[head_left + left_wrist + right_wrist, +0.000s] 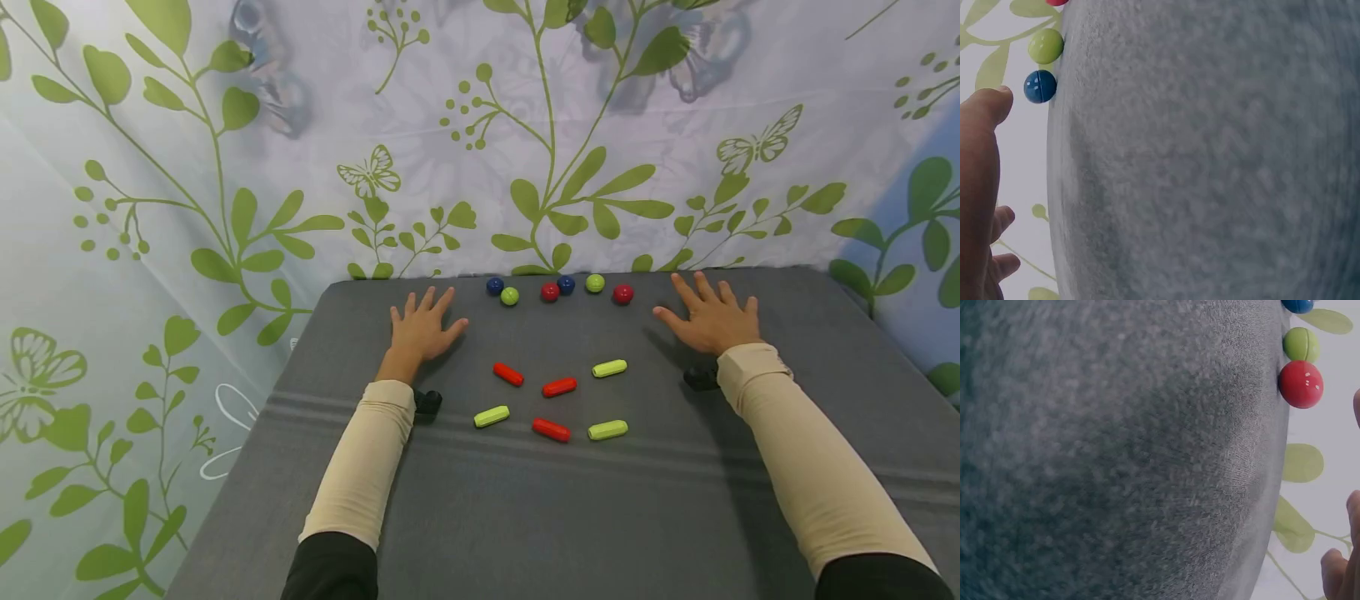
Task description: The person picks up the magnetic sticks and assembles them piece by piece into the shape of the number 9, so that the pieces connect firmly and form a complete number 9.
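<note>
Dark sleeves (pixel 333 571) run off the lower edge of my head feed below beige forearm coverings (pixel 367 475), as a person reaches both hands over a grey counter (pixel 480 525). The left hand (pixel 422 335) and right hand (pixel 712 321) hold nothing, fingers splayed; I cannot tell whether the palms touch down. Between them, six balls form a loose row along the far edge: two blue (pixel 495 286), two green (pixel 509 296), two red (pixel 623 293). Three red rods (pixel 551 430) and three yellow-green rods (pixel 607 430) lie scattered nearer me.

Colours are mixed in both groups and no piece is gripped, so I judge no handling is under way; whether the ball row is finished work or a starting layout, I cannot say.

From my remote post, the wrist feeds add little: each shows only part of a hand at its margin, balls clipped at the top, the counter blurred and the rods out of view. Black devices (pixel 427 406) by the wrists are too dark to make out.
</note>
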The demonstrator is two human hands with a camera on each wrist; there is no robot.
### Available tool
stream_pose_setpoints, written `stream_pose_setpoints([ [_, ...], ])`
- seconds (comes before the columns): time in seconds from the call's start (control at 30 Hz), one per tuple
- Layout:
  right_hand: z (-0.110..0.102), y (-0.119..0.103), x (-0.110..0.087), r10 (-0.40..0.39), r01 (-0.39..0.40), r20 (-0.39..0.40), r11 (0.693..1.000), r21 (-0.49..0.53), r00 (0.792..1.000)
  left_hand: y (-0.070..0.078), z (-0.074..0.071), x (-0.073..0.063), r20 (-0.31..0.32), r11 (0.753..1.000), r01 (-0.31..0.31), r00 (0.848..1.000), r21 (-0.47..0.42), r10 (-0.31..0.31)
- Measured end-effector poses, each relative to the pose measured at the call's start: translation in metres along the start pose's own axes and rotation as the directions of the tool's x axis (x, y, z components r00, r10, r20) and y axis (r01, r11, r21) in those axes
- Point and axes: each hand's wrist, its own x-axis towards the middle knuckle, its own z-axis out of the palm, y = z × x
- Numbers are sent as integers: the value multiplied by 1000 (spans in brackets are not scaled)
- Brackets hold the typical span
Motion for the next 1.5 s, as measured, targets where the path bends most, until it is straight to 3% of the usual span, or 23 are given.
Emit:
stream_pose_setpoints([
  [0.1, 1, 1, 3, 2, -2, 10, 1000, 4, 1000, 6, -4, 1, -26, 999, -32, 999, -13, 31],
  [0.17, 1, 0, 7, 2, -2, 18, 1000, 7, 1000, 19, -9, 1, -52, 997, -80, 995, 3, 80],
  [0.3, -2, -5, 17, -14, 14, 20, 1000, 1, 1000, 68, -27, 1, -89, 971, -226, 969, 71, 232],
  [0.43, -6, -15, 27, -72, 72, 4, 997, -14, 997, 132, -36, -2, -44, 908, -402, 911, 119, 410],
  [0.57, -6, -27, 36, -155, 155, -1, 987, -31, 988, 183, -28, -8, 69, 831, -544, 839, 116, 540],
  [0.6, -5, -30, 38, -176, 175, -2, 984, -38, 984, 191, -24, -9, 94, 814, -571, 821, 111, 563],
  [0.7, 2, -37, 44, -243, 242, -12, 969, -56, 970, 210, -13, -12, 153, 778, -617, 786, 119, 599],
  [0.87, 8, -45, 47, -304, 300, -51, 951, -71, 951, 220, 5, -12, 182, 739, -660, 750, 136, 636],
  [1.0, 9, -49, 50, -299, 294, -64, 953, -72, 952, 223, 10, -10, 177, 734, -669, 741, 117, 647],
  [1.27, 15, -50, 58, -313, 307, -76, 949, -73, 947, 219, 10, -1, 158, 745, -660, 750, 103, 642],
  [1.33, 16, -50, 57, -314, 309, -72, 949, -68, 947, 213, 7, 2, 138, 759, -644, 764, 96, 630],
  [1.5, 13, -54, 50, -292, 293, -48, 956, -4, 955, 187, -10, 16, 80, 822, -567, 823, 58, 562],
])
